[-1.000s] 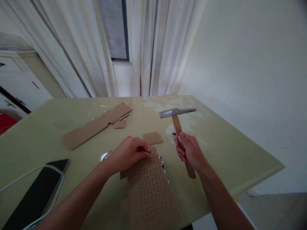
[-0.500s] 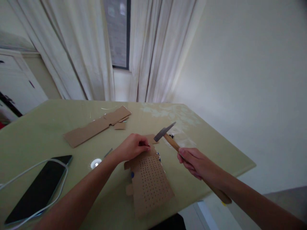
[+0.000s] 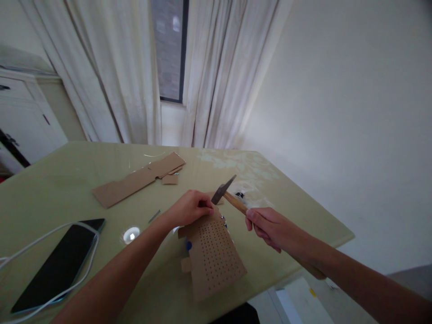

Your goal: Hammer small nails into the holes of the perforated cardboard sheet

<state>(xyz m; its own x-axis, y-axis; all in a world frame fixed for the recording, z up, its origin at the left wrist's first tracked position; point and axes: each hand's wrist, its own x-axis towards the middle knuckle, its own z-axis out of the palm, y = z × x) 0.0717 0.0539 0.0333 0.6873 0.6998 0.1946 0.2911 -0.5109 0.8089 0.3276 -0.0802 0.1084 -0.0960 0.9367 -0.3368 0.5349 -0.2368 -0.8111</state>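
My right hand (image 3: 270, 225) is wrapped around the wooden handle of a hammer (image 3: 235, 202). The hammer's metal head hangs just beside the fingertips of my left hand (image 3: 194, 209). That hand is closed in a pinch at the far end of a folded cardboard piece (image 3: 219, 256); whatever sits between its fingertips is too small to make out. Rows of small holes cover the cardboard's upper face, and a blue spot shows at its left side. A smaller cardboard scrap (image 3: 219, 201) lies partly hidden behind the hammer head.
A long cardboard strip (image 3: 124, 184) lies farther back on the table (image 3: 77, 180). On the left are a black tablet-like device (image 3: 60, 265) and a white cable (image 3: 97, 243). A thin metal rod (image 3: 154, 216) and a small dark heap (image 3: 240, 195) also lie there.
The hammer head has come down and left, closer to my left fingertips, as my right hand shifted slightly left. My left hand keeps its pinch at the cardboard's far end. The view has shifted slightly.
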